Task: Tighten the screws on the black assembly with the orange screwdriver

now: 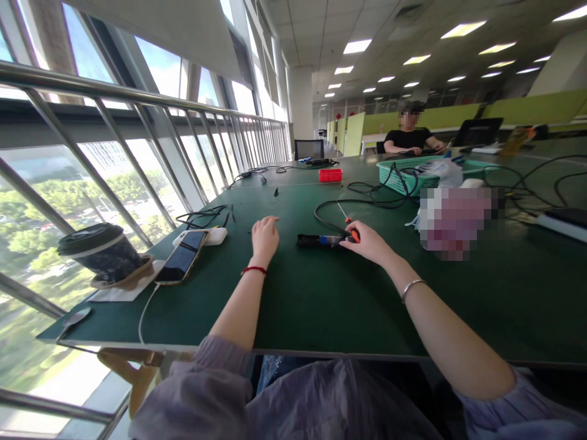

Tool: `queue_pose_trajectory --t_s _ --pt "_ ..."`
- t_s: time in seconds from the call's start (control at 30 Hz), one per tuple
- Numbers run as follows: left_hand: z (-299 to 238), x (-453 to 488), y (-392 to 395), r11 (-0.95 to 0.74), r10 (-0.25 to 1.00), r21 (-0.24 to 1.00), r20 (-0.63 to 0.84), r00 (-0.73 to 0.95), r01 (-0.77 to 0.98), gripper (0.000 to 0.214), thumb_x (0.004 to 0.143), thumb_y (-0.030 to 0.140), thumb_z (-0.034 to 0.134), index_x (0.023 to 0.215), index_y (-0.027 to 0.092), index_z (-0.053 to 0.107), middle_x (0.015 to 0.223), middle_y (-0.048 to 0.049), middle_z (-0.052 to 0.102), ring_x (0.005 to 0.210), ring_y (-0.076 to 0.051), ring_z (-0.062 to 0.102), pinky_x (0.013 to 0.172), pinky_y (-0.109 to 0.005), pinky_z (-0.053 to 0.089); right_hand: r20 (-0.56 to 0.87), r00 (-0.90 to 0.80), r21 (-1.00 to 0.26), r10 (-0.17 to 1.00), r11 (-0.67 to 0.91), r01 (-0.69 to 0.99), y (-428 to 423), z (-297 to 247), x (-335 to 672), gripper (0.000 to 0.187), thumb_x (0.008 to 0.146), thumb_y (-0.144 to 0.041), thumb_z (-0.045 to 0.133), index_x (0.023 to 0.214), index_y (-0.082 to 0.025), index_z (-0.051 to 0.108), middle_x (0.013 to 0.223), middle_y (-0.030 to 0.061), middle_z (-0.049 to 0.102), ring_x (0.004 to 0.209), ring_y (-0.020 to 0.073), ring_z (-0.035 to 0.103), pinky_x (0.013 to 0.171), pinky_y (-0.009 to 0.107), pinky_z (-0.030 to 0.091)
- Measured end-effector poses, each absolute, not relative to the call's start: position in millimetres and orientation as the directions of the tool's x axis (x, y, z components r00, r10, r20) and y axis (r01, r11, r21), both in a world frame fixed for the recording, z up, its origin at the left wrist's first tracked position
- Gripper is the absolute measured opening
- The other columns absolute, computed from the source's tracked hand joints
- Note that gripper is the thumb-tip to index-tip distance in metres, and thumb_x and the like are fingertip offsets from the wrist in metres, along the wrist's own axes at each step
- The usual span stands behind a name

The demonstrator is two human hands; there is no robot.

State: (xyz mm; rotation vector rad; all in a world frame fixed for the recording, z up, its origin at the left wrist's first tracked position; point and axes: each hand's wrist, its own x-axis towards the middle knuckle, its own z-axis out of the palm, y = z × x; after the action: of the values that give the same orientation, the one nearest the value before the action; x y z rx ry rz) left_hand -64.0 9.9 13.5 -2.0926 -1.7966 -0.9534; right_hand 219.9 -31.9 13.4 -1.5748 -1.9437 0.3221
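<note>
My right hand (368,242) is closed round the orange handle of a small screwdriver (349,225), whose thin shaft points up and away. Just left of it lies a flat black device (316,240) with a blue part at its right end, joined to a black cable (330,208). My left hand (265,237) rests on the green table (321,293) left of the device, fingers loosely curled and holding nothing. A red string sits on that wrist, a silver bangle on the right one.
A phone (182,257) leans on a white power bank (215,236) at left, beside a dark paper cup (103,252) on a napkin. A red box (330,175), a teal basket (406,173) and cables lie further back. A person sits at the far end.
</note>
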Motion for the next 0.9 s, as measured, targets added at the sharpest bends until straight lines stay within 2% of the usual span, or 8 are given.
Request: queue_pose_trajectory --t_s 0.07,0.13,0.37,0.63,0.73,0.9 --pt "13 -97 16 -0.126 0.841 0.238 0.54 -0.023 0.963 0.048 0.082 0.002 0.037 0.121 0.017 0.062 0.128 -0.009 0.061 0.12 -0.024 0.054 0.105 -0.037 0.04 0.256 -0.133 -0.536 0.958 0.255 0.805 -33 14 221 0.049 0.069 -0.035 0.072 0.111 -0.021 0.051 0.116 0.0092 0.061 0.096 0.0238 0.061 0.084 0.037 0.048" --pt "12 -120 20 -0.11 0.863 0.217 0.505 -0.015 0.97 0.055 0.079 -0.001 0.036 0.125 0.017 0.061 0.132 -0.0074 0.059 0.122 -0.023 0.053 0.105 -0.034 0.041 0.219 -0.154 -0.53 0.964 0.25 0.811 -34 15 223 0.057 0.065 -0.029 0.073 0.115 -0.021 0.048 0.117 0.009 0.059 0.095 0.023 0.062 0.083 0.036 0.048" --pt "3 -129 30 -0.034 0.945 0.097 0.326 0.001 0.995 0.059 0.08 -0.001 0.038 0.133 0.015 0.056 0.144 -0.0104 0.049 0.135 -0.024 0.043 0.115 -0.039 0.031 0.206 -0.182 -0.493 0.962 0.262 0.829 -35 15 224 0.054 0.065 -0.017 0.066 0.115 -0.021 0.047 0.112 0.0074 0.06 0.092 0.0209 0.061 0.078 0.032 0.047" --pt "11 -127 20 -0.003 0.956 0.106 0.291 -0.028 0.994 0.053 0.076 -0.002 0.043 0.122 0.015 0.064 0.132 -0.0135 0.058 0.123 -0.027 0.053 0.1 -0.039 0.048 0.251 -0.194 -0.486 0.948 0.297 0.822 -33 12 225 0.048 0.065 -0.014 0.063 0.111 -0.022 0.05 0.105 0.0059 0.06 0.087 0.0198 0.061 0.072 0.029 0.046" --pt "18 -116 10 0.03 0.971 0.036 0.235 -0.038 0.999 0.042 0.075 0.0 0.048 0.109 0.014 0.069 0.122 -0.018 0.062 0.119 -0.03 0.055 0.095 -0.04 0.051 0.256 -0.186 -0.486 0.949 0.292 0.823 -31 10 225 0.048 0.065 -0.015 0.063 0.111 -0.022 0.05 0.107 0.0064 0.06 0.084 0.0195 0.061 0.07 0.03 0.046" --pt "21 -80 0 0.102 0.973 -0.001 0.207 -0.1 0.995 0.022 0.076 0.011 0.059 0.094 0.01 0.071 0.102 -0.0242 0.066 0.103 -0.034 0.064 0.079 -0.042 0.056 0.277 -0.183 -0.464 0.943 0.297 0.835 -29 7 226 0.048 0.067 -0.017 0.063 0.113 -0.022 0.049 0.104 0.0063 0.061 0.086 0.0207 0.061 0.07 0.03 0.046"
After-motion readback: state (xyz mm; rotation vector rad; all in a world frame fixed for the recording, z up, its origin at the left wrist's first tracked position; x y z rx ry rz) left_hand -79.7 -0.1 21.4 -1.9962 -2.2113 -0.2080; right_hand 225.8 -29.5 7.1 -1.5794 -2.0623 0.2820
